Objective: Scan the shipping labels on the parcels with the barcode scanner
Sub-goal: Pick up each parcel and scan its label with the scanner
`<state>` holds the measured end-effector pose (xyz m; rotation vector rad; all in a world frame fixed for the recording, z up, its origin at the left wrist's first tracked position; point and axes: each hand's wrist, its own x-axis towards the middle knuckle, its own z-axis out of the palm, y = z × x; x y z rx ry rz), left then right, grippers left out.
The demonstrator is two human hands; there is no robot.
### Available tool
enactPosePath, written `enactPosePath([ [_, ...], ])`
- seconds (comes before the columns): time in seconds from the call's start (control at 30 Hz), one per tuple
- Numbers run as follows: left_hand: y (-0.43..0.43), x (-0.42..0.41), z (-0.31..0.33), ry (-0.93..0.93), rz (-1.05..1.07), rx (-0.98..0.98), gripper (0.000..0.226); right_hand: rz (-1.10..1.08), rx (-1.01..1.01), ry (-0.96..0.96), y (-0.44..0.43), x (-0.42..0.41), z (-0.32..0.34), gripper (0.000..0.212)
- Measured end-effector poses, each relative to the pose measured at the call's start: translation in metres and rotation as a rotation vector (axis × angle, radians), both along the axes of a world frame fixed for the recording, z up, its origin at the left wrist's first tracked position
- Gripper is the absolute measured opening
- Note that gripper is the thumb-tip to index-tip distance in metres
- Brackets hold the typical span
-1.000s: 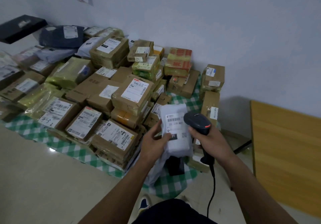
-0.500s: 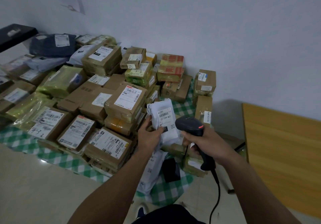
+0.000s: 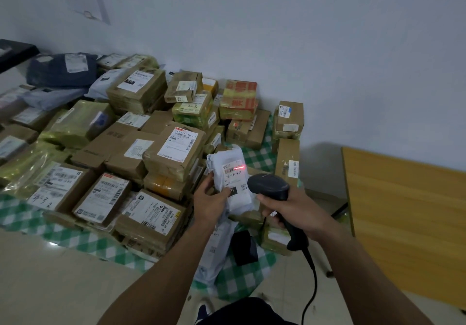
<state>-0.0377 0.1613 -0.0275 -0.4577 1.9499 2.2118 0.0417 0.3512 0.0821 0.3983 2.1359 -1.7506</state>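
- Stacked parcels [image 3: 174, 148], likely mostly unscanned, are being borne by the checked cloth [image 3: 75, 239].
- A white bag [image 3: 228, 155] is being pinched by the left hand [image 3: 209, 202] near the cloth's right edge.
- Its label [image 3: 233, 174] is being lit by the scanner [image 3: 269, 186], gripped in the right hand [image 3: 290, 208].

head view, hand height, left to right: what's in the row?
cardboard box with a handwritten label → left hand → white parcel → barcode scanner → right hand → wooden table
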Motion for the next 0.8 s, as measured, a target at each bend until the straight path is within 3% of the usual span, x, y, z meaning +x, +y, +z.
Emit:
enactPosePath([
  [0.27,0.002,-0.01,-0.01,0.007,-0.019,-0.015,0.055,-0.042,-0.015,0.009,0.007,0.003,-0.001,0.022],
  [0.47,0.018,-0.032,-0.017,-0.017,-0.152,-0.144,0.04,-0.192,0.101,-0.005,0.028,0.009,-0.023,0.027],
  [0.6,0.034,-0.057,-0.032,-0.067,-0.293,-0.251,0.049,-0.246,0.148,-0.039,0.038,0.014,-0.037,0.028],
  [0.8,0.055,-0.068,-0.059,0.013,-0.453,-0.394,0.066,-0.241,0.171,-0.12,0.042,0.02,-0.053,0.03],
])
